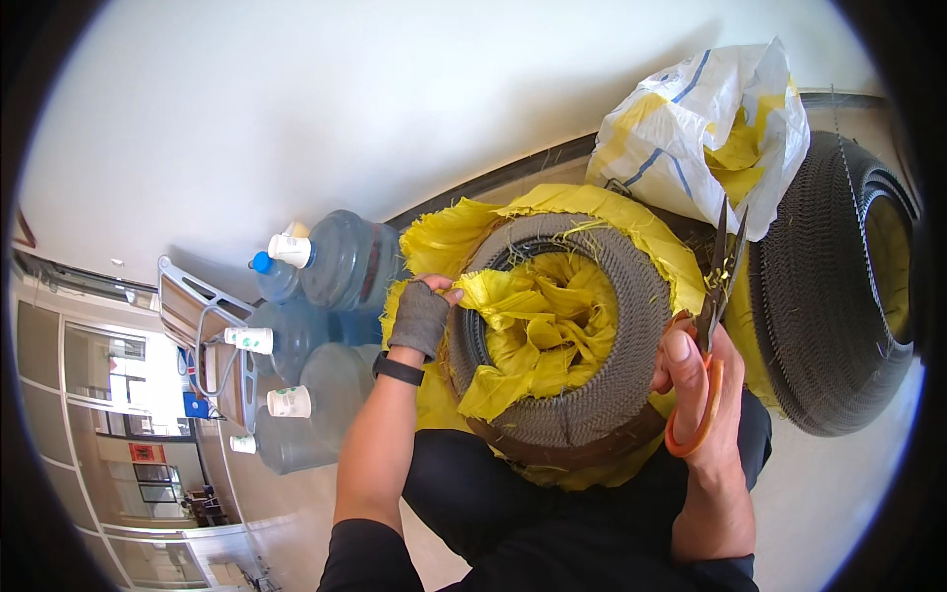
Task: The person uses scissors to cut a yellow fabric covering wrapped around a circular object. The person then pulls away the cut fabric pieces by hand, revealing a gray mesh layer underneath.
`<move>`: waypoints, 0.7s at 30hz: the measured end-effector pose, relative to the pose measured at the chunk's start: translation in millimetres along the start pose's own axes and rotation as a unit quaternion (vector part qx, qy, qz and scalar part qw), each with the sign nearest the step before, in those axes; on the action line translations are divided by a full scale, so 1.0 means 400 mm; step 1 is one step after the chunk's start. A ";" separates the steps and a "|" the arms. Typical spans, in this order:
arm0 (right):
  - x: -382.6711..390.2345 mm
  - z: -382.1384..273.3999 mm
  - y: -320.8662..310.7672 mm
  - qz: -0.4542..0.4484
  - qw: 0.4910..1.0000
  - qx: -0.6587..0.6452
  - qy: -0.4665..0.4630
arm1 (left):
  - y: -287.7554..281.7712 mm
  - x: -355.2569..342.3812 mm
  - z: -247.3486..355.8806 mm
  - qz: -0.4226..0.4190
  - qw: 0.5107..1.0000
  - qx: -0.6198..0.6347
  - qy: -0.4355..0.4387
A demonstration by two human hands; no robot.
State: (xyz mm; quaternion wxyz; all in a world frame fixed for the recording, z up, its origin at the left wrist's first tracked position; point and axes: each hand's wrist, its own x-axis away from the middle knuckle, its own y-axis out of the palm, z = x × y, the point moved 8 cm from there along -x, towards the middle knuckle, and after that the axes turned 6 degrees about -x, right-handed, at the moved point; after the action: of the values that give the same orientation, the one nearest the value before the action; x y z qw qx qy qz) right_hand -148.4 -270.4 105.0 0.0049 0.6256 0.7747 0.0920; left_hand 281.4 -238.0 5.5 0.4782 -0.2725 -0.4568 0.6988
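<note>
Before my knees lies a thick coil of dark toothed strip (641,326), with yellow woven wrapping (612,212) around its outside and crumpled yellow wrapping (538,306) filling its centre. My left hand (422,314), in a grey fingerless glove, is at the coil's left rim, its fingertips closed on the edge of the yellow wrapping. In my right hand (712,395) is a pair of scissors (718,286) with orange handles, held over the coil's right side. The scissor blades point away from me, slightly apart, with yellow shreds clinging to them.
A second toothed coil (809,286) leans at the right, a loose strip end rising from it. Behind stands a white sack (651,128) holding yellow scraps. Large blue water bottles (345,261) and a folding metal frame (212,345) stand at the left by the wall (375,99).
</note>
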 end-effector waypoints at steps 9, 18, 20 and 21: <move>-0.005 0.038 0.022 0.005 1.000 -0.014 0.014 | 0.167 0.107 0.429 -0.017 0.931 -0.288 0.224; -0.001 0.037 0.029 0.014 0.999 0.035 0.008 | 0.460 0.085 0.381 -0.268 0.877 -0.324 0.233; 0.017 0.043 0.075 -0.015 1.000 -0.002 0.022 | 0.613 0.078 0.104 -0.307 0.877 -0.332 0.164; 0.012 0.050 0.067 -0.003 1.000 0.014 0.018 | 0.622 0.063 0.105 -0.265 0.916 -0.265 0.145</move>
State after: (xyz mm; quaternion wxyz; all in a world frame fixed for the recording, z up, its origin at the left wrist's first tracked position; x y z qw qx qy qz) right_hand -121.2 -257.6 89.7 -0.0170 0.6213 0.7779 0.0926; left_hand 132.8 -261.9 -198.4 0.6173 -0.3568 -0.6061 0.3526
